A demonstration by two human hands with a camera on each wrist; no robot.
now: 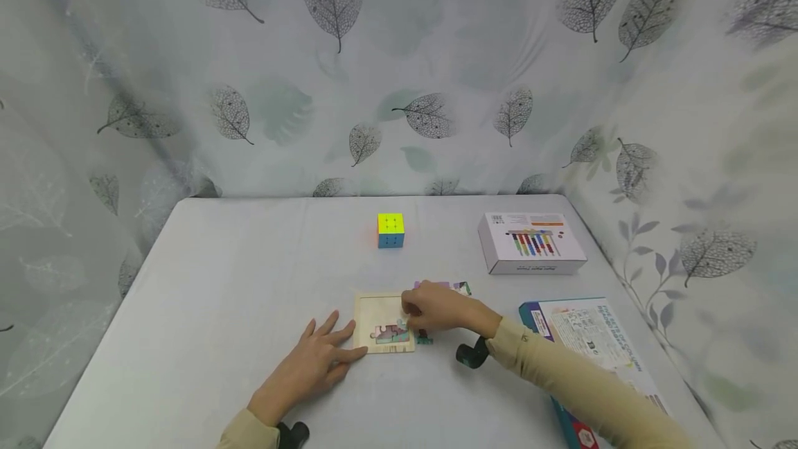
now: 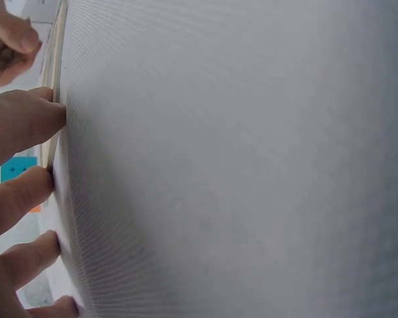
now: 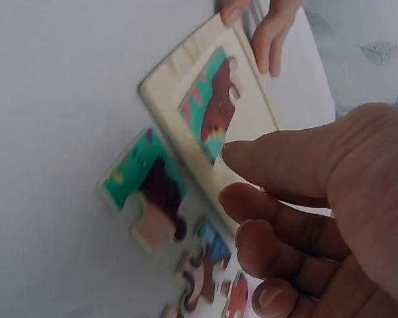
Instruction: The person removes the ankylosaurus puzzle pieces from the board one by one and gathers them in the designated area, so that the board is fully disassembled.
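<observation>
A shallow wooden puzzle tray [image 1: 384,294] lies flat on the white table, with joined, colourful puzzle pieces [image 3: 215,99] in its near part. My left hand [image 1: 321,355] rests at its left side, fingers spread, thumb on the near-left corner. Over the tray's right side is my right hand [image 1: 436,307], its fingers loosely bent. In the right wrist view the thumb tip is close to a teal end piece; whether it touches cannot be told. Between thumb and forefinger there is a gap with no piece visible. Loose puzzle pieces [image 3: 149,182] lie beside the tray, partly hidden under the right hand.
A cube puzzle [image 1: 391,230] with a yellow top stands behind the tray. At the back right is a white box [image 1: 533,244] with coloured bars pictured on it. A larger blue-edged box [image 1: 592,331] lies partly beneath the right forearm. Leaf-patterned curtains surround the table.
</observation>
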